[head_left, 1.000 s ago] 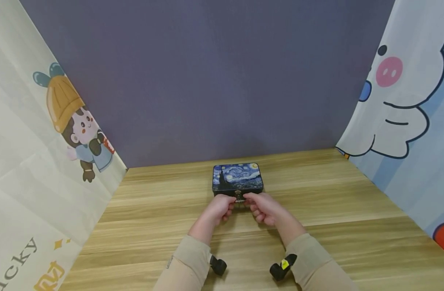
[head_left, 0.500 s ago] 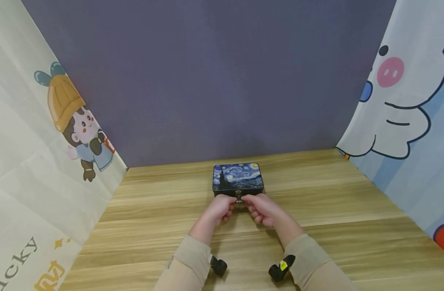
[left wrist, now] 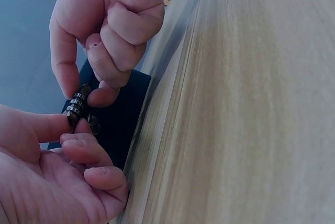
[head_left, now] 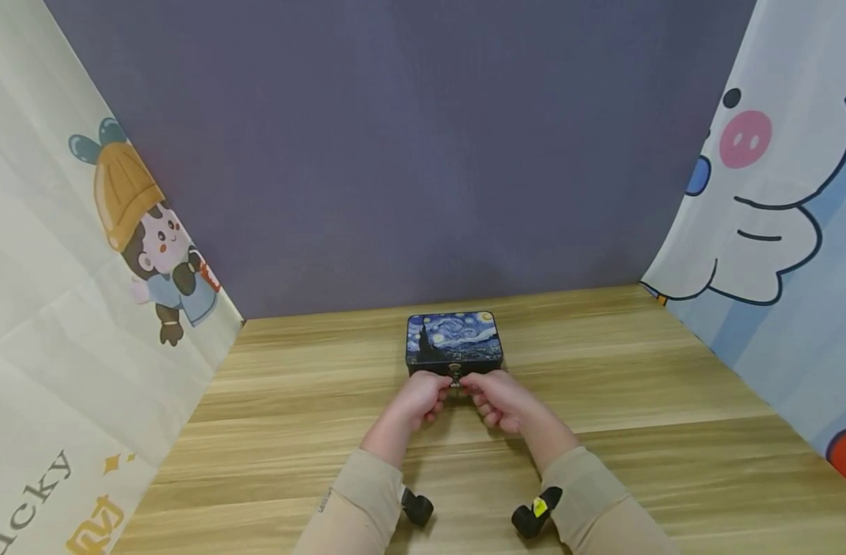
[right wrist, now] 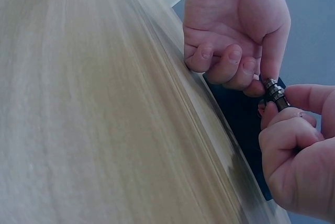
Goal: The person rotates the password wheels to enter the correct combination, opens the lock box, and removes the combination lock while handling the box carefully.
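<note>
While the left hand [head_left: 419,395] and right hand [head_left: 503,395] pinch opposite ends of the small dark-metal cylindrical dial lock [left wrist: 77,103], I'd guess it's light, stiff, kinda slick, so those ends suit; it's at the near side of the blue-topped black rectangular box [head_left: 454,338].

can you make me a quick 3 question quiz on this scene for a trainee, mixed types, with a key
1. Fill in: the box lies on the ____-grained table.
2. True or false: the box stands wide open.
3. What do the left hand and right hand both pinch: a) a pen, b) the ringed lock, c) a spoon?

Key: 1. wood; 2. false; 3. b
</note>
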`<state>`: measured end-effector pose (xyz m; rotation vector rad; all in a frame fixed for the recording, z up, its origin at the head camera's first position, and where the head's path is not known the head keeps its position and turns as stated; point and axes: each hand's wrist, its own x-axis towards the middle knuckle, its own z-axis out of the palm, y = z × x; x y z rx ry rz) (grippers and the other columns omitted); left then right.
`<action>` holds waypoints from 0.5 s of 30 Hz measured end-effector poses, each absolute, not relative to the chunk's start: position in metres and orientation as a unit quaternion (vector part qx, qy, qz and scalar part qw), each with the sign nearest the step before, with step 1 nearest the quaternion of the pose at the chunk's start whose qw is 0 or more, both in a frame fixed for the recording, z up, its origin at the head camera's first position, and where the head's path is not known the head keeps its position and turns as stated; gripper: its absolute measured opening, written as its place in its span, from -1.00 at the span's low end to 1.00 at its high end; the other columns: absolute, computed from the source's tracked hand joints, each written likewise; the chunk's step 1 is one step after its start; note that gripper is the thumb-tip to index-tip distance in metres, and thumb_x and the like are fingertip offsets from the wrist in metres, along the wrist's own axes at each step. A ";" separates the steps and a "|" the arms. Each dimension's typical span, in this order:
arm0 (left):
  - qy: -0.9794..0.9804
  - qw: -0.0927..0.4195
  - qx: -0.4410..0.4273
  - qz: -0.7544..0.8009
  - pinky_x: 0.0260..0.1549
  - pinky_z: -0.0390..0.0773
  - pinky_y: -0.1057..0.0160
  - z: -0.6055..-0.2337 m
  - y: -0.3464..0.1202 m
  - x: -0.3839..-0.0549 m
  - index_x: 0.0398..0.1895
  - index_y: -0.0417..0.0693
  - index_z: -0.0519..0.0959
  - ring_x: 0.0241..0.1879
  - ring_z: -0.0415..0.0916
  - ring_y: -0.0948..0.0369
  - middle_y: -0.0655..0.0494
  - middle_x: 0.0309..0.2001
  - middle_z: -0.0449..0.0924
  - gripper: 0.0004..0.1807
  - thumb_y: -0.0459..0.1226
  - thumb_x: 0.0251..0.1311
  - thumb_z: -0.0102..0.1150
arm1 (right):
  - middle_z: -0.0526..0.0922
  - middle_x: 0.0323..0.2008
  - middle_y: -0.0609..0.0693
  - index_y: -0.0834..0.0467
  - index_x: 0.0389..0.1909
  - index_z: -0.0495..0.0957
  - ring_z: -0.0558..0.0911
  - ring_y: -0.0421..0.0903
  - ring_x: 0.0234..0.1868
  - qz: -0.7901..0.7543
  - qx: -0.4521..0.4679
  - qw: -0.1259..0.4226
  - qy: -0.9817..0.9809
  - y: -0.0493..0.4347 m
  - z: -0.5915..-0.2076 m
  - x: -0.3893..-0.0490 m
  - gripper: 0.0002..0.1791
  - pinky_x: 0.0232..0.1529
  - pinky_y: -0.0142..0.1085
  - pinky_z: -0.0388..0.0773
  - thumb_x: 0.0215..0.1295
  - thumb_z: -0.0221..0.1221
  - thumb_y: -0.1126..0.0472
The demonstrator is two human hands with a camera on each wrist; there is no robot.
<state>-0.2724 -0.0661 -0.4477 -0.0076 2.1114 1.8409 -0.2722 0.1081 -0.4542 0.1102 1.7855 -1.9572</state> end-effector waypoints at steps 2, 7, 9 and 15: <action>0.744 0.168 -0.003 0.646 -0.72 0.12 0.34 -0.448 -0.066 -0.273 -0.64 -0.05 0.35 -0.71 0.12 0.28 0.20 -0.67 0.22 -0.64 -0.27 0.40 0.00 | 0.19 -0.67 -0.15 0.21 -0.40 0.46 0.12 -0.29 -0.72 -0.716 0.040 0.243 0.654 0.108 -0.455 -0.272 -0.76 -0.73 -0.48 0.02 0.34 0.17 0.12; 0.745 0.165 -0.003 0.646 -0.71 0.11 0.33 -0.449 -0.066 -0.273 -0.63 -0.06 0.35 -0.71 0.11 0.27 0.20 -0.67 0.22 -0.64 -0.27 0.41 0.00 | 0.19 -0.67 -0.14 0.22 -0.39 0.45 0.12 -0.28 -0.71 -0.713 0.040 0.244 0.656 0.109 -0.456 -0.273 -0.76 -0.73 -0.47 0.03 0.35 0.16 0.12; 0.746 0.165 -0.003 0.645 -0.71 0.10 0.33 -0.449 -0.065 -0.274 -0.63 -0.06 0.35 -0.71 0.11 0.28 0.20 -0.67 0.21 -0.64 -0.27 0.41 0.00 | 0.19 -0.67 -0.14 0.22 -0.39 0.45 0.12 -0.28 -0.72 -0.713 0.039 0.245 0.655 0.109 -0.456 -0.273 -0.76 -0.73 -0.47 0.03 0.35 0.16 0.12; 0.749 0.164 -0.003 0.642 -0.71 0.11 0.34 -0.449 -0.065 -0.273 -0.64 -0.06 0.34 -0.71 0.11 0.28 0.20 -0.68 0.21 -0.63 -0.28 0.41 0.00 | 0.17 -0.67 -0.14 0.22 -0.39 0.44 0.11 -0.28 -0.72 -0.712 0.029 0.247 0.656 0.109 -0.454 -0.272 -0.77 -0.73 -0.47 0.02 0.34 0.15 0.13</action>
